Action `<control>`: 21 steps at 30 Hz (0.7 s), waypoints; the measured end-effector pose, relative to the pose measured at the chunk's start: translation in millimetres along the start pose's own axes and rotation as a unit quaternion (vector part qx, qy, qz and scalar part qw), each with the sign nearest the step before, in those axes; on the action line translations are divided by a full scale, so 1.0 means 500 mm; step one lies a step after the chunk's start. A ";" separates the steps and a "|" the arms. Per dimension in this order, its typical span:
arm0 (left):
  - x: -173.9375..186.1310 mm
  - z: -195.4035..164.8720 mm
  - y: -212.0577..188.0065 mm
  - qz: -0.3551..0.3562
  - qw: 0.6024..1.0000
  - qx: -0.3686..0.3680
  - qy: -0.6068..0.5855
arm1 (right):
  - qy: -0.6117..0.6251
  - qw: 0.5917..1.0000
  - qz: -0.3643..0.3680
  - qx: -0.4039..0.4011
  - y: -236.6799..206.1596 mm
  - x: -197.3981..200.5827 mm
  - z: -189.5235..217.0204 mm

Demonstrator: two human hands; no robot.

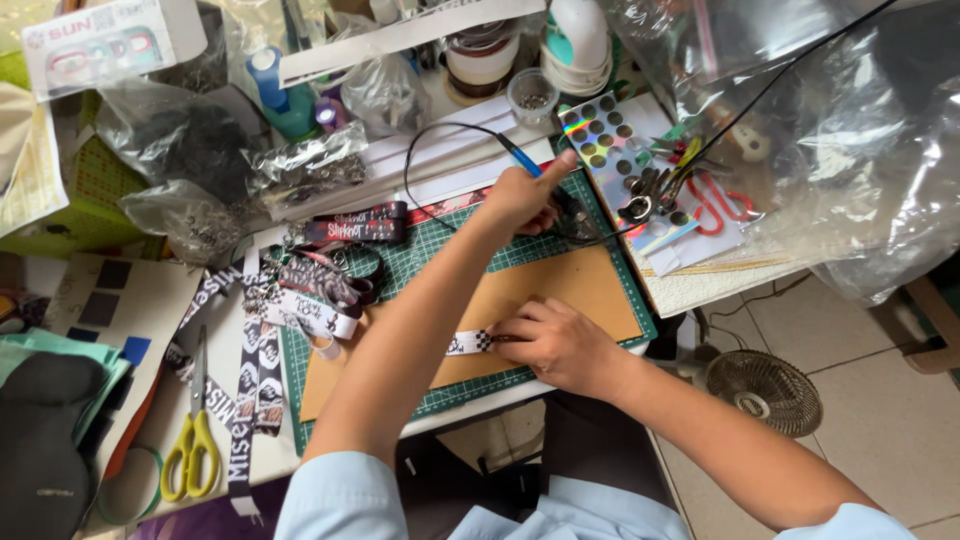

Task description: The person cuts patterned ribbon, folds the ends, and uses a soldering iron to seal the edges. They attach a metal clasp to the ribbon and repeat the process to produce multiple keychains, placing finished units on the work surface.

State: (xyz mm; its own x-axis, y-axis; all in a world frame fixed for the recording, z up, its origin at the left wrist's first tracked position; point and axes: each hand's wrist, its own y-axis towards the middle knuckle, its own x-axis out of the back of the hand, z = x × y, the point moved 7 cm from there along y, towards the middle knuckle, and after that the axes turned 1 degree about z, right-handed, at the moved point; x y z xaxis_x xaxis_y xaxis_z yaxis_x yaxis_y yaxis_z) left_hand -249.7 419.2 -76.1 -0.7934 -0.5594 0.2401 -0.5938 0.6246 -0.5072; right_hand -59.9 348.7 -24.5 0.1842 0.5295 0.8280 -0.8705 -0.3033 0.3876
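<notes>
Left hand (522, 195) is clenching a blue-handled corded heating tool (520, 156) | right hand (560, 345) is pinning a black-and-white printed fabric strap (468, 342) on the brown cardboard sheet (580, 285) atop the counter's green cutting mat (470, 255) | strap likely light, limp; best pinched near its end.

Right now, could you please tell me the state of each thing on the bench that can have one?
Left hand: closed on the blue-handled tool.
Right hand: fingers pressing the printed strap flat on the brown board.
Yellow scissors: closed, lying flat.
Small clear cup: upright, open.
</notes>
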 end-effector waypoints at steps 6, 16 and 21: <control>0.105 -0.029 -0.208 -0.139 0.878 -0.386 0.246 | -0.003 1.000 -0.012 0.017 0.002 -0.003 0.007; 0.129 0.162 -0.464 -0.036 0.821 -0.491 0.288 | -0.023 1.000 -0.002 0.007 0.019 -0.023 0.044; 0.135 0.188 -0.471 -0.068 0.808 -0.488 0.324 | -0.021 1.000 -0.006 0.001 0.029 -0.029 0.054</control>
State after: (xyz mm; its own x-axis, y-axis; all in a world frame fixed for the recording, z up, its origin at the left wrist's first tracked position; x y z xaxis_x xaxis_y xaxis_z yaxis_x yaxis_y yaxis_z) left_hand -151.0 183.0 -18.5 -0.4282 -0.4537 0.7815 -0.2524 0.8905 0.3787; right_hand -62.9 315.1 -20.0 0.2135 0.4997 0.8394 -0.8669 -0.2993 0.3987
